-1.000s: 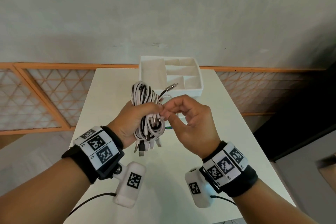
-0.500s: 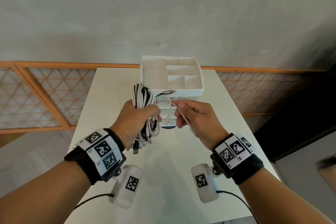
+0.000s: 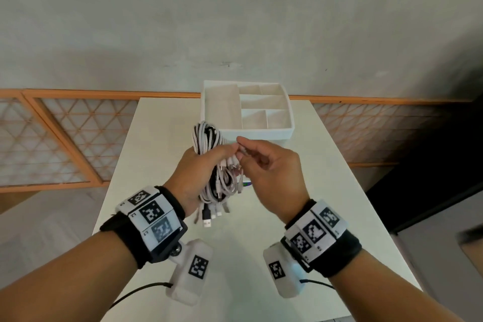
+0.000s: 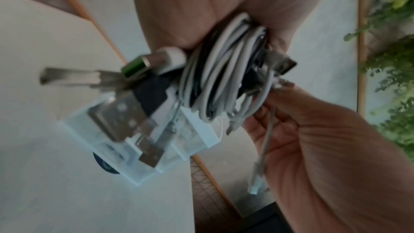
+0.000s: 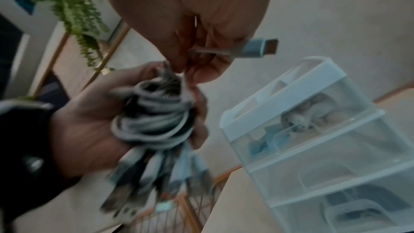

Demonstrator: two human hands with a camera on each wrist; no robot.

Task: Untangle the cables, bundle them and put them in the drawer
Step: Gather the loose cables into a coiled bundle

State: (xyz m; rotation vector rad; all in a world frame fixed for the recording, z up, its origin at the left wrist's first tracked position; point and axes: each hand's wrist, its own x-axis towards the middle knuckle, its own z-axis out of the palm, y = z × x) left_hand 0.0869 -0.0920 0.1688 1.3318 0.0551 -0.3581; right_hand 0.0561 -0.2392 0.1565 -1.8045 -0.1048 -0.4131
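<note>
Cable bundle (image 3: 209, 162): white and black loops, plugs hanging below, clenched in left hand (image 3: 194, 178). Right hand (image 3: 271, 175) pinches loose cable end (image 5: 253, 49). No legible writing.

We bring the right hand (image 3: 271, 172) back against the cable bundle (image 3: 217, 165), its loose cable end (image 5: 255, 49) now pinched close.

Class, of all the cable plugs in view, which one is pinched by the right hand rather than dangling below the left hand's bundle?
The grey plug sticking out past the right hand; the others hang below the bundle in the left hand.
</note>
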